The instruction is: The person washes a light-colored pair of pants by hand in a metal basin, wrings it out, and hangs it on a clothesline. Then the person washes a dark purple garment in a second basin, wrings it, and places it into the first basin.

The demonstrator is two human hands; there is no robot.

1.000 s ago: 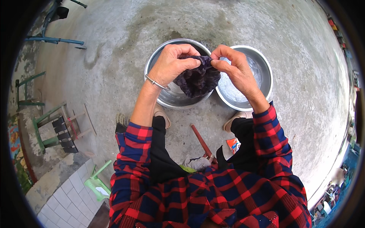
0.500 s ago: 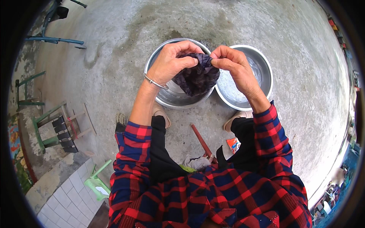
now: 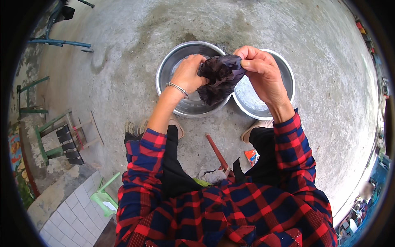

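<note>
A dark, purplish-black piece of cloth [image 3: 220,78] is bunched up between my two hands above the metal basins. My right hand [image 3: 263,70] pinches its upper right edge between thumb and fingers. On the other side, my left hand [image 3: 190,75], with a silver bangle at the wrist, grips the cloth; its fingertips are partly hidden in the folds. Below the cloth stands the left metal basin [image 3: 166,61], which looks wet inside. The right metal basin [image 3: 291,78], under my right hand, holds whitish, sudsy water.
Between my feet lie a reddish-brown stick [image 3: 214,149], a greyish cloth [image 3: 212,177] and a small red-and-blue packet [image 3: 252,157]. At the left are a wooden stool [image 3: 68,138] and a light green plastic chair [image 3: 105,197]. The concrete floor [image 3: 329,82] is stained.
My left hand has moved down and inward along the cloth, its fingers now hidden in the folds. The cloth has turned and bunched differently, while my right hand still pinches its edge.
</note>
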